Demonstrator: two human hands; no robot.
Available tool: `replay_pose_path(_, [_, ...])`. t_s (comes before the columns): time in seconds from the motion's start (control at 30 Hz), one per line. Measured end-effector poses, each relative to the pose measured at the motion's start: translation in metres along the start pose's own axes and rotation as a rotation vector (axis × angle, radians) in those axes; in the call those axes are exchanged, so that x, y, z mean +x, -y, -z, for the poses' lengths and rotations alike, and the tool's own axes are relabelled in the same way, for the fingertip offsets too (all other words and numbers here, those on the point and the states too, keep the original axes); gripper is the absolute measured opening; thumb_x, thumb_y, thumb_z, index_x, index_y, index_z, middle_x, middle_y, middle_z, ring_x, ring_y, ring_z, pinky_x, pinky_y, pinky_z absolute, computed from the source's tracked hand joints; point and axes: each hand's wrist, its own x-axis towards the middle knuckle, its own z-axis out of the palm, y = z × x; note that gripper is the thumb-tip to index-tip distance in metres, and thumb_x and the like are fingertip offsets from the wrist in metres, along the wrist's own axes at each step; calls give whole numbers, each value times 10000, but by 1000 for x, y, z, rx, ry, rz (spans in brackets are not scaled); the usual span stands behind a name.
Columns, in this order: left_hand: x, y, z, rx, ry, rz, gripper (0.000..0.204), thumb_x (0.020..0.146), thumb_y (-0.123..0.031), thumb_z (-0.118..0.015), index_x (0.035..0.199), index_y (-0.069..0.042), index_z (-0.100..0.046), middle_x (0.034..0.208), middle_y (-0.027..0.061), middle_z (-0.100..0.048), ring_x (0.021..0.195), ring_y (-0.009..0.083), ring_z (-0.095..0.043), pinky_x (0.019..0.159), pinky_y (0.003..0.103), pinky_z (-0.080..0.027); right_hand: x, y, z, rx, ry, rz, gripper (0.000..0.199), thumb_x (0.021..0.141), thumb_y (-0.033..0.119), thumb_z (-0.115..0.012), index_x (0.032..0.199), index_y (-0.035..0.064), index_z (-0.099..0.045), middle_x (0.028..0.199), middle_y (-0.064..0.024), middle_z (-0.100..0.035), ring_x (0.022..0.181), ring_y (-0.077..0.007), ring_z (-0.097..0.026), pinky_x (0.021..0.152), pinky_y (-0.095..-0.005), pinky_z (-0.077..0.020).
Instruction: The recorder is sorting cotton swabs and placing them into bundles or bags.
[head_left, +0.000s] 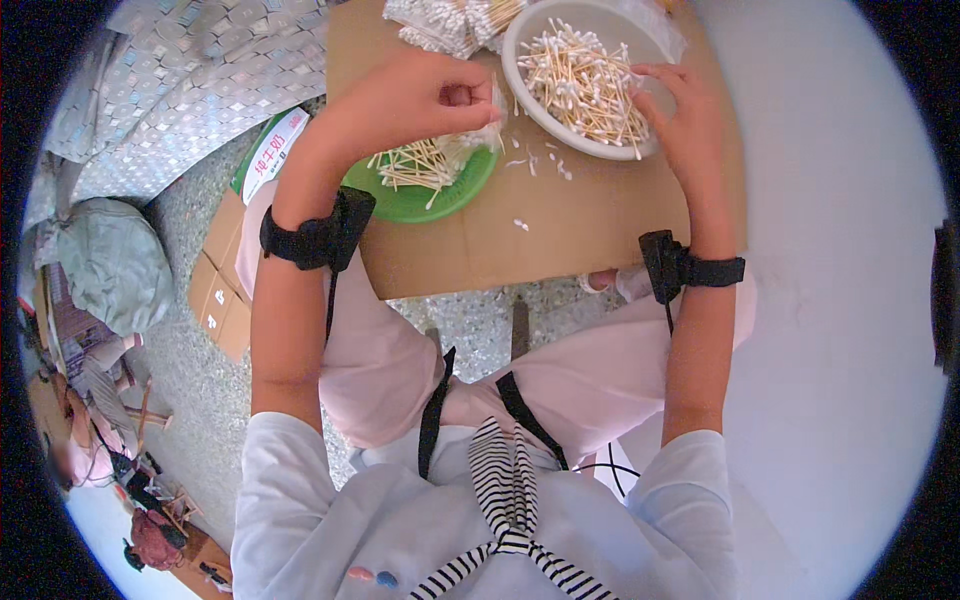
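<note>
Brown cardboard (pixel 560 230) serves as a table across the person's lap; on it a white bowl (pixel 530 45) heaped with cotton swabs (pixel 585 85) sits beside a green plate (pixel 440 195) bearing a smaller bundle of swabs (pixel 415 165); the left hand (pixel 410 100) hovers over the plate, fingers pinched shut on a clear bag (pixel 485 135); the right hand (pixel 685 115) rests at the bowl's right rim, fingers loosely spread, touching the swabs, gripping nothing visible; black straps circle both wrists.
</note>
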Motion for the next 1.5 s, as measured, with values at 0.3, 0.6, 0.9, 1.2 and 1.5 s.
replay_pose_path(0.3, [-11, 28, 26, -93, 119, 60, 360, 912, -367, -599, 899, -14, -671, 795, 38, -647, 752, 125, -582, 726, 305, -483, 0, 7, -17, 93, 75, 115, 271, 813, 321, -699, 959, 93, -725, 969, -103, -681, 917, -287, -638, 839, -386, -482])
replay_pose_path(0.6, [4, 15, 0, 125, -507, -115, 301, 889, -316, -645, 1063, -71, -672, 898, 96, -683, 833, 210, -643, 786, 345, -498, 5, 28, -11, 583, -59, -250, 214, 872, 214, -675, 1010, 50, -688, 945, -74, -710, 796, -116, -630, 751, -263, -504])
replay_pose_path(0.9, [30, -23, -44, 111, -561, -312, 211, 840, -239, -692, 950, -59, -706, 909, 60, -680, 821, 166, -628, 744, 307, -483, -3, 48, -19, 1058, 33, -304, 318, 871, 112, -678, 1146, -12, -576, 988, -95, -705, 821, -103, -636, 731, -216, -510])
replay_pose_path(1.2, [23, -27, -41, -143, -716, -135, 150, 869, -182, -675, 940, -51, -694, 832, 34, -653, 764, 117, -588, 712, 249, -465, -8, 55, -28, 884, 187, -276, 114, 837, 98, -711, 925, 29, -692, 899, -33, -695, 765, -81, -627, 682, -206, -505])
replay_pose_path(1.5, [23, -27, -33, -181, -654, -258, 179, 887, -174, -654, 1015, -56, -700, 925, 18, -666, 808, 95, -586, 724, 236, -461, -4, 54, -20, 948, -30, -282, 189, 838, 120, -713, 998, 24, -684, 927, -44, -692, 818, -95, -635, 751, -225, -511])
